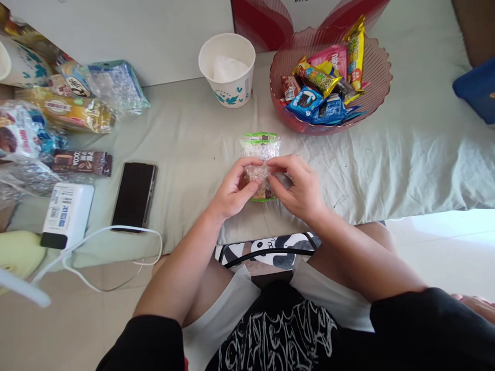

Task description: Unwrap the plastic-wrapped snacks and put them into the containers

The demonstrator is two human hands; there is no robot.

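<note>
In the middle of the cloth-covered surface lies a clear snack package (262,148) with green ends and something brown showing near its lower edge. Crinkled clear plastic (256,172) bunches up on top of it. My left hand (233,191) comes in from the left, thumb and fingers closed on this plastic. From the right, my right hand (299,186) pinches the same plastic between thumb and forefinger. My fingertips almost meet over the package and hide part of it.
Behind stand a white paper cup (228,90) with white stuff inside and a pink ribbed bowl (373,87) of wrapped snacks. At left lie a phone (134,196), a white power bank (68,214) with a white cable (116,226), and several bagged snacks (73,109).
</note>
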